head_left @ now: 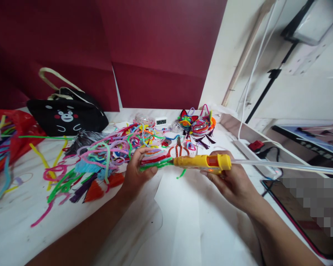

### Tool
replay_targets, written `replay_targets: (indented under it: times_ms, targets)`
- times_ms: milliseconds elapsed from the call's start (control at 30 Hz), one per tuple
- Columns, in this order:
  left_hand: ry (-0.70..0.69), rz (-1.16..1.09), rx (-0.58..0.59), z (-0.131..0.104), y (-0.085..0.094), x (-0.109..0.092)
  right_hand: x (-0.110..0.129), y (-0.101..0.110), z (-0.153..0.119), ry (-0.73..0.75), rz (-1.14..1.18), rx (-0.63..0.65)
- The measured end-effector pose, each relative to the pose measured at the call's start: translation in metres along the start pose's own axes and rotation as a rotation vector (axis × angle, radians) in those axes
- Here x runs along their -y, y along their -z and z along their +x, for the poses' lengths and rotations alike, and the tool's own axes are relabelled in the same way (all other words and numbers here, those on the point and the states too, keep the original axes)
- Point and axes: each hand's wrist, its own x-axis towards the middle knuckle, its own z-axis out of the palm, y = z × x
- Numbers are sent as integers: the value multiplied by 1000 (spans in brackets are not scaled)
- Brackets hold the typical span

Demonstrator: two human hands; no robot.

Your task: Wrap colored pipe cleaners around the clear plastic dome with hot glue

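Forearms (pixel 280 226) span the surface (pixel 13 244). Right hand (pixel 234 181) grips yellow hot-glue gun (pixel 197 161); left hand (pixel 136 171) clamps pipe cleaners (pixel 157 160) at its nozzle (pixel 176 161).

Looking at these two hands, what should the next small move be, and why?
Probably a light squeeze of the yellow plastic glue gun: the right hand holds it with its nozzle at the green edge of the striped row of fuzzy strands, which the left hand has in its grip, and a long clear stick runs from the gun's rear.
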Motion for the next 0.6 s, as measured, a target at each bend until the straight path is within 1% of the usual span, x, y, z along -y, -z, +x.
replay_targets:
  times_ms: [333, 600]
  targets:
    - [-40, -10, 41, 1, 2, 4, 4, -2, 0, 28, -1, 13]
    - [-23, -45, 49, -1, 1, 4, 6, -4, 0, 55, 21, -10]
